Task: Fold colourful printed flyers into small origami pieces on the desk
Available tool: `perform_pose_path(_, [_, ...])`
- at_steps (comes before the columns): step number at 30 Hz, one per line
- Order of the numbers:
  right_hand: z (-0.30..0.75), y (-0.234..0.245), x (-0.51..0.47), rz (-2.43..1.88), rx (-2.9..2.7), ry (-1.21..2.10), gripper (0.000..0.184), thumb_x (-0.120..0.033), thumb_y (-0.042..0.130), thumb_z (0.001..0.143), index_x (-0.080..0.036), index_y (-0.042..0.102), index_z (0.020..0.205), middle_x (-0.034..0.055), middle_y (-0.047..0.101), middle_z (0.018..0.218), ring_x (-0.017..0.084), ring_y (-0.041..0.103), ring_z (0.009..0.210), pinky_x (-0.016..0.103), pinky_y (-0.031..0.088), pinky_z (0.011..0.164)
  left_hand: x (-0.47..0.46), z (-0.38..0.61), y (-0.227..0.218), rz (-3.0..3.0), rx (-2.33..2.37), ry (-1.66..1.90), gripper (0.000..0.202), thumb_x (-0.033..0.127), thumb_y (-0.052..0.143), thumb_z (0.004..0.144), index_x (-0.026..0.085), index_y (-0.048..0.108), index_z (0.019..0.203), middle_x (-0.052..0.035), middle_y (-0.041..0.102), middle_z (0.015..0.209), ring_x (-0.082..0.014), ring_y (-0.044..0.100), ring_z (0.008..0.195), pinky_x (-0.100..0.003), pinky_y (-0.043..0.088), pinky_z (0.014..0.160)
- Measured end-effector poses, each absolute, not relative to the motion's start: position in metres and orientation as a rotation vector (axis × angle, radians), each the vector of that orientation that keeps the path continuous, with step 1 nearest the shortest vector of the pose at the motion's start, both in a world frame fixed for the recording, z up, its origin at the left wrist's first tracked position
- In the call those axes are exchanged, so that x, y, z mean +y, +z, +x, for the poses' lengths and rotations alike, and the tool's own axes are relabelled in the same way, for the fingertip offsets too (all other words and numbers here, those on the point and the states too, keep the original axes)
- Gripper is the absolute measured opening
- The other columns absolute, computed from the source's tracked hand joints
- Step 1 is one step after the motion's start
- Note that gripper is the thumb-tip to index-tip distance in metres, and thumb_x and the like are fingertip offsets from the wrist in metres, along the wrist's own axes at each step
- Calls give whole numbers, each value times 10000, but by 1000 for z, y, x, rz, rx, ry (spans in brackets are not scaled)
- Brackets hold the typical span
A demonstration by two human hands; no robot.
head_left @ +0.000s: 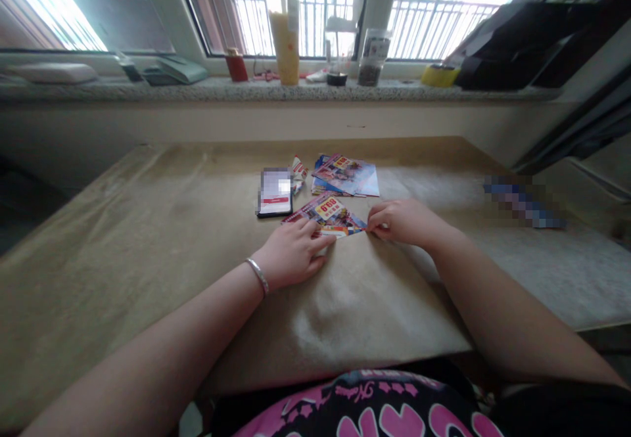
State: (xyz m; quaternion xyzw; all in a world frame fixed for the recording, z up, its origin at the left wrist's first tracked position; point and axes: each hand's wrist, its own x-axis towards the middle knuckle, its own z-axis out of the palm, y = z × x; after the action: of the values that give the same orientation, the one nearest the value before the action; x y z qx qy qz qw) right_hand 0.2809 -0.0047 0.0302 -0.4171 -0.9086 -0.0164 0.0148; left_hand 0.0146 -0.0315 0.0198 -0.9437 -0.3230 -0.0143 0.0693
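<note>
A colourful printed paper sheet (340,217), partly folded to a point on the right, lies on the table in front of me. My left hand (296,250) rests flat on its lower left part, fingers spread. With fingertips pressed together, my right hand (397,221) pinches the sheet's right corner. Just behind it is a stack of similar printed sheets (362,177). A small folded paper piece (298,169) stands beside the stack, next to a phone (275,194) with its screen lit.
The table (187,227) has a tan cover. A blurred-out blue object (522,204) lies at its right. Along the windowsill (197,90) stand a tall yellow-filled cup (286,49), a red jar (236,68), clear containers (372,59), yellow tape (440,75) and a black bag (517,49).
</note>
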Motion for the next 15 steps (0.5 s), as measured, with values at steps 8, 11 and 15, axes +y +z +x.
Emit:
perform_pose_path(8, [286, 32, -4, -1339, -2840, -44, 210, -190, 533, 765, -274, 723, 788, -28, 711, 899, 130, 622, 769, 227, 329, 567, -29, 13, 17, -2852, -952, -85, 401, 413, 451, 891, 262, 523, 1256, -88, 554, 1108, -233, 508, 1020, -380, 407, 897])
perform_pose_path(11, [287, 31, -3, -1326, -2836, -39, 214, -186, 535, 764, -277, 726, 794, -31, 715, 904, 126, 625, 764, 226, 333, 570, -29, 12, 16, -2855, -945, -97, 393, 405, 452, 891, 263, 527, 1250, -85, 554, 1101, -230, 505, 1016, -379, 404, 900])
perform_pose_path(15, [291, 29, -2, -1339, -2821, -44, 219, -181, 541, 759, -281, 732, 795, -38, 721, 909, 126, 630, 748, 235, 333, 560, -28, 11, 14, -2864, -929, -128, 394, 412, 458, 887, 267, 527, 1247, -78, 552, 1093, -228, 498, 1016, -391, 388, 924])
